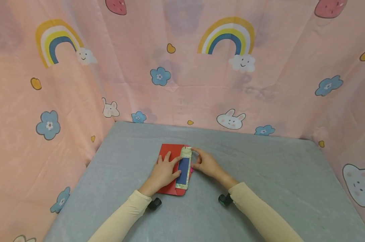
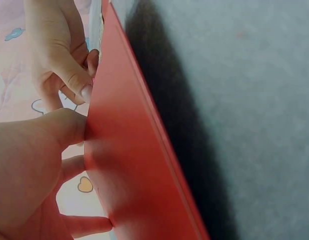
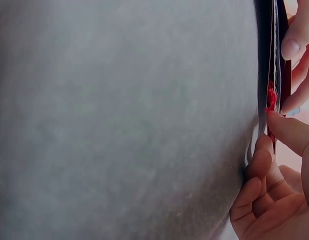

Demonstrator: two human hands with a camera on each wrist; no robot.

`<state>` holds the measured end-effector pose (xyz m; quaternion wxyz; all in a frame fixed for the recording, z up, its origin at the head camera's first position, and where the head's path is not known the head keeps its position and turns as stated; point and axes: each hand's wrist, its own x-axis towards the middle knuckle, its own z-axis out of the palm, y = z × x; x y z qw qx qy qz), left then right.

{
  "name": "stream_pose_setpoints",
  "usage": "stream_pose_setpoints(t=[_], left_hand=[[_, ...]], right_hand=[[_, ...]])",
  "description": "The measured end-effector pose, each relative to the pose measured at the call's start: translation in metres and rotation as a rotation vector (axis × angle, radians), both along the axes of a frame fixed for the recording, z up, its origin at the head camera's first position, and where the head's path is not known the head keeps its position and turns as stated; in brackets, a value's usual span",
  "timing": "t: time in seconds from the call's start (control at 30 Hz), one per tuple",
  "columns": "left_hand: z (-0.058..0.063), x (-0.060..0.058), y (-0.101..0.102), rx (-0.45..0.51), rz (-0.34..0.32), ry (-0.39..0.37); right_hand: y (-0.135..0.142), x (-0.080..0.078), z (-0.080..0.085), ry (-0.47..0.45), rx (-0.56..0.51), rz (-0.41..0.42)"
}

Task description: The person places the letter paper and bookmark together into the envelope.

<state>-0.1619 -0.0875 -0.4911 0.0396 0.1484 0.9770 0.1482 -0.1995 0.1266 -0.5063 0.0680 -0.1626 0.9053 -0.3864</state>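
Note:
A flat red folder-like piece [image 1: 171, 150] lies on the grey table. On its right part is a long narrow piece with a pale patterned border and a dark blue panel [image 1: 183, 166]. My left hand [image 1: 162, 173] spreads its fingers over both, fingertips resting on the red surface and at the narrow piece's left side. My right hand [image 1: 209, 164] is at the right edge, its index fingertip at the far corner. Its thumb is beside a small pinkish-red fuzzy bit [image 3: 271, 95]; I cannot tell whether it pinches anything. The other right fingers curl.
The grey table [image 1: 270, 174] reaches back to a pink printed curtain [image 1: 194, 97], which also hangs along both sides. Dark wrist devices [image 1: 225, 200] sit on the undersides of both wrists, close over the tabletop.

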Motion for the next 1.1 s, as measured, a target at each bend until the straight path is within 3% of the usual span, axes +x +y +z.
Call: stream_pose_setpoints(t=[1.1], left_hand=[[-0.0005, 0.0000, 0.0006, 0.009, 0.002, 0.000]], right_hand=[[-0.0087, -0.0012, 0.0021, -0.057, 0.069, -0.003]])
